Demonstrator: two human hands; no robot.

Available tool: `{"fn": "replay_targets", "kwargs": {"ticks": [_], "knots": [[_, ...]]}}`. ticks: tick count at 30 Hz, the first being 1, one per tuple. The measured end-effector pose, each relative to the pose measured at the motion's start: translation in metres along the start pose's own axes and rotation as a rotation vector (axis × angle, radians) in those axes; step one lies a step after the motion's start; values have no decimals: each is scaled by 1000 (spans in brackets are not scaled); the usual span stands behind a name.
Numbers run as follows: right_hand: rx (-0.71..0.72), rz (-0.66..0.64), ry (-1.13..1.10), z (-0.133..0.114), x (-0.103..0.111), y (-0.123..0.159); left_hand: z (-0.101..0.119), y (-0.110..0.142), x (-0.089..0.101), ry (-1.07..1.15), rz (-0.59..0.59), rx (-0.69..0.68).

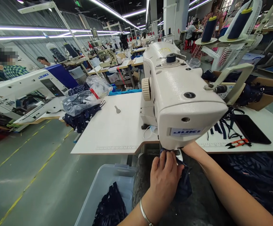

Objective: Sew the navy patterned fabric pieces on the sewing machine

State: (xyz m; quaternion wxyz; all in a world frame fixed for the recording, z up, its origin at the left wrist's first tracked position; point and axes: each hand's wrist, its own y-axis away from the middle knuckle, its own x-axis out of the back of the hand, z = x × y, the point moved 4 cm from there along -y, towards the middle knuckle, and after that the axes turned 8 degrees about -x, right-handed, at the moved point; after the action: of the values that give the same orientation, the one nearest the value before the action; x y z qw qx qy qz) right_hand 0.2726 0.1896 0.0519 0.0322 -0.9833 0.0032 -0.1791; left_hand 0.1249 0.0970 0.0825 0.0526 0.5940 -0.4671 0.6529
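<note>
In the head view, a white JUKI sewing machine [185, 103] stands right in front of me. Below its head, my left hand [166, 172] has its fingers closed over a piece of dark navy fabric [184, 185], which hangs down past the thumb. A metal bangle [145, 213] circles that wrist. My right hand [191, 149] reaches in behind the machine head from the right. Only its wrist end shows, so its fingers and anything in them are hidden. The needle area is also out of sight.
A plastic bin [103, 175] with navy pieces stands at lower left. The white table [124, 128] carries a small metal piece [117, 109]. At right lie orange thread snips [238, 143], a black phone [253, 128] and navy straps. Thread cones [209, 29] rise behind.
</note>
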Motion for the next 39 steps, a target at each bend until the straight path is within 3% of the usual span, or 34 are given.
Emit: {"fn": "replay_targets", "kwargs": {"ticks": [11, 23, 39], "knots": [[46, -1, -34, -10, 0, 1, -10, 1, 9, 93, -26, 1], [0, 59, -110, -16, -1, 6, -7, 2, 2, 153, -79, 4], [-67, 135, 23, 8, -2, -1, -4, -4, -1, 106, 1, 33]]}}
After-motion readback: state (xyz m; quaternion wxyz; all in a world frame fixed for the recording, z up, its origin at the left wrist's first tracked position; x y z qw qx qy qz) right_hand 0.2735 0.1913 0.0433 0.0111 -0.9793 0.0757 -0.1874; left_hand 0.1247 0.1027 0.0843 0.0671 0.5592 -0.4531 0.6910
